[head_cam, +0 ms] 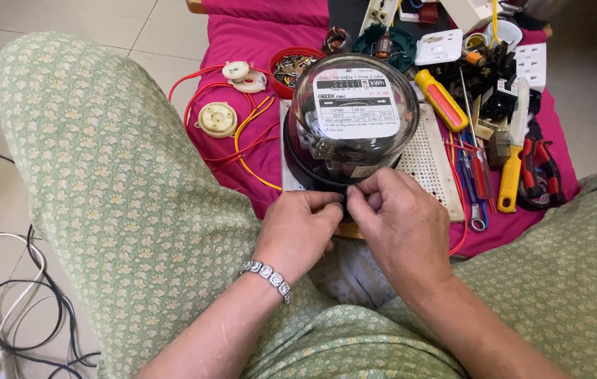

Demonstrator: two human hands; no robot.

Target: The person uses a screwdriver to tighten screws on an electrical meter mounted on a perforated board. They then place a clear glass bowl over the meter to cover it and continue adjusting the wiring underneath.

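Over on the left there's a tangle of red and yellow wires [242, 133] with two round cream fittings [217, 118] lying on the pink cloth [242, 42], nothing hooked up to the meter as far as I can see. A red bowl [291, 68] of screws sits just behind them. The meter [349, 119] itself stands in the middle on a white perforated board [430, 158], glass dome on, dial face up.

Left hand [300, 228] and right hand [400, 221] are both pinched nearly closed at the meter's bottom edge, fingertips touching, working something tiny I can't make out. Looks like fiddly base work, with wiring not yet started, I'd guess.

To the right, the screwdrivers [442, 100], spanner [476, 210] and pliers [538, 172] all lie untouched.
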